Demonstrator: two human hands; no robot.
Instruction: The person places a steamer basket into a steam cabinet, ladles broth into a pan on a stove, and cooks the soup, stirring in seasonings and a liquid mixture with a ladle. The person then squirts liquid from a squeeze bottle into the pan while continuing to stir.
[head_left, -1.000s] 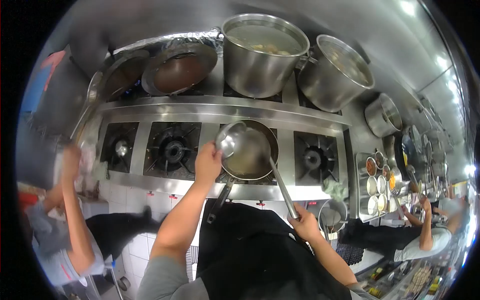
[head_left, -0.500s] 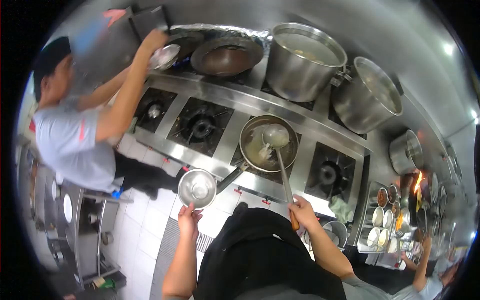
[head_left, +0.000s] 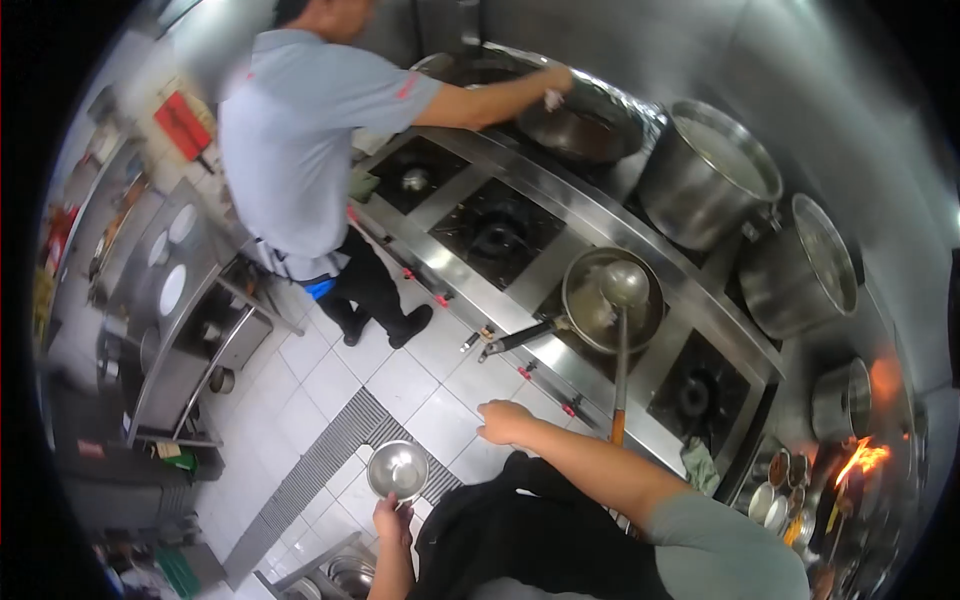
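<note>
My left hand (head_left: 393,520) grips the rim of a shiny metal bowl (head_left: 398,470), held low over the floor; no food shows in it. My right hand (head_left: 505,422) is in the air in front of the stove, holding nothing that I can see, its fingers partly curled and slightly apart. It is nearest to the black handle (head_left: 525,337) of a frying pan (head_left: 590,335) on a burner. A ladle (head_left: 624,285) rests in the pan, its bowl amid pale liquid and its wooden-ended handle pointing toward me, behind my right forearm.
Two tall stockpots (head_left: 710,175) stand along the back of the stove (head_left: 540,290). At the left, a co-worker (head_left: 300,150) reaches over a wok (head_left: 580,130). Flames (head_left: 862,458) rise at the right near small containers. A steel counter (head_left: 150,330) holds white plates.
My right hand has let go of the ladle and moved left; the ladle stays in the pan. The bowl is lower, nearer my body. The view has turned left, and the co-worker's arm has shifted.
</note>
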